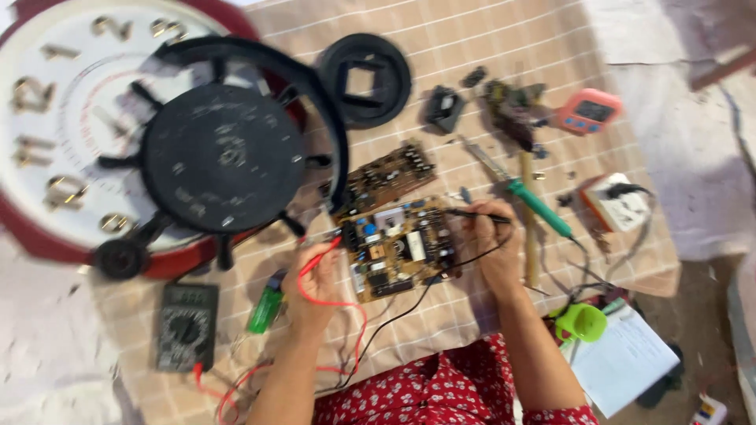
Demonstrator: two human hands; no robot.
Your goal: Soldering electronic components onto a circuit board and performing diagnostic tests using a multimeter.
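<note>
Left hand (315,285) pinches red probe (321,256), right hand (494,245) black probe (472,213), both on board (398,248). Risk: tip slip bridges adjacent pins; crossed leads snag.

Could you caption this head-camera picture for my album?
Left hand and right hand press red and black probes onto a circuit board.

Circuit board (400,249) lies between multimeter (187,325) and soldering iron (538,206).

A brown circuit board (398,248) crowded with components lies flat between the left hand (313,285) and right hand (496,244). A red probe (319,258) in the left hand and a black probe (472,214) in the right hand touch its edges.
</note>
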